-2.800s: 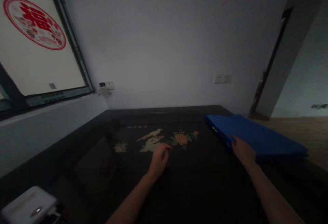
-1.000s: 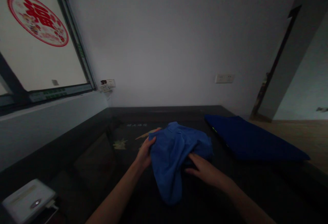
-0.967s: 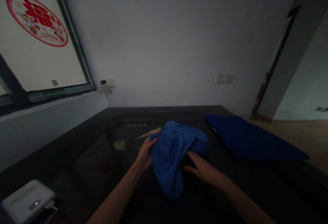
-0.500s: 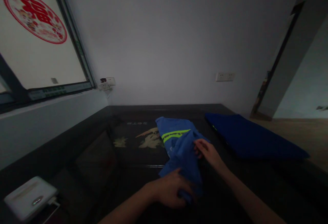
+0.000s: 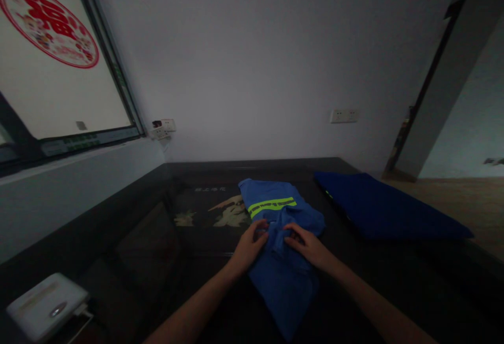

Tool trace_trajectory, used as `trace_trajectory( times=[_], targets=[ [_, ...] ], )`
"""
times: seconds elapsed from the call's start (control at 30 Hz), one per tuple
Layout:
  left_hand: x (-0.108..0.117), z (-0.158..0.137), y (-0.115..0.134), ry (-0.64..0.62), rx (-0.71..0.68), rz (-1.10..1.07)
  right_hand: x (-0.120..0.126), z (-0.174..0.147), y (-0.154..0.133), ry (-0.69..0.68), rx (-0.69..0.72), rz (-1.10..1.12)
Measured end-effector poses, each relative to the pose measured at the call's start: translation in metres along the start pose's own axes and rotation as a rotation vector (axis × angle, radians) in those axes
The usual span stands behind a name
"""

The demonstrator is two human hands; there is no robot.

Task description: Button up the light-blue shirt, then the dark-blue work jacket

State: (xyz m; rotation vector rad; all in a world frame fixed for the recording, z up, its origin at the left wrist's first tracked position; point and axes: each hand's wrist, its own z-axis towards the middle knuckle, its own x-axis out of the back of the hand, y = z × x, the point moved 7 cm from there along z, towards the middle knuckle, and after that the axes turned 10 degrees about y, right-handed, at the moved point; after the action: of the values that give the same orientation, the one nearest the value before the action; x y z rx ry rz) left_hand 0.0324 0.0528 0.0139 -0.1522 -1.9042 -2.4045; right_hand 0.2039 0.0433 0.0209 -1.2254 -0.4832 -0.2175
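A blue garment (image 5: 285,281) with a yellow-green reflective stripe lies bunched on the dark table, its lower part pointing toward me. My left hand (image 5: 252,241) grips its cloth from the left, just below the stripe, fingers curled. On the other side my right hand (image 5: 303,244) pinches a raised fold of the same cloth. A short gap of gathered fabric lies between the two hands. Which part of the garment the fingers hold is hard to make out in the dim light.
A dark blue folded cloth item (image 5: 386,207) lies at the right of the glossy dark table (image 5: 189,291). At the near left sits a white box-like device (image 5: 49,304) with a cable. The wall (image 5: 244,71) rises behind, and a window (image 5: 59,60) is at left.
My left hand has moved up and away from the near end of the garment to below the stripe. My right hand has shifted slightly left and nearer. The garment's near end now lies spread out.
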Motion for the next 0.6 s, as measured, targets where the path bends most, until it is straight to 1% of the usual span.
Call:
trace_trajectory(
  times=[0.1,0.23,0.3,0.37,0.43,0.5,0.6],
  targets=[
    [-0.008,-0.002,-0.008,-0.105,0.065,-0.044,-0.006,-0.004,-0.012,0.009,0.077,-0.034],
    [-0.010,-0.004,-0.004,-0.171,0.028,0.076,-0.014,-0.011,-0.027,0.007,0.206,-0.039],
    [-0.011,-0.004,-0.005,-0.195,0.015,0.111,-0.016,-0.015,-0.031,-0.003,0.218,-0.032],
    [-0.011,-0.002,-0.009,-0.205,0.020,0.093,-0.017,-0.016,-0.033,-0.021,0.194,-0.010],
    [-0.010,0.001,-0.014,-0.181,0.043,0.018,-0.016,-0.016,-0.033,-0.034,0.153,0.056],
    [-0.006,0.004,-0.020,-0.121,0.093,-0.091,-0.014,-0.014,-0.031,-0.019,0.094,0.149],
    [0.006,0.010,-0.028,0.014,0.224,-0.227,-0.002,-0.008,-0.022,0.094,0.000,0.256]
  ],
)
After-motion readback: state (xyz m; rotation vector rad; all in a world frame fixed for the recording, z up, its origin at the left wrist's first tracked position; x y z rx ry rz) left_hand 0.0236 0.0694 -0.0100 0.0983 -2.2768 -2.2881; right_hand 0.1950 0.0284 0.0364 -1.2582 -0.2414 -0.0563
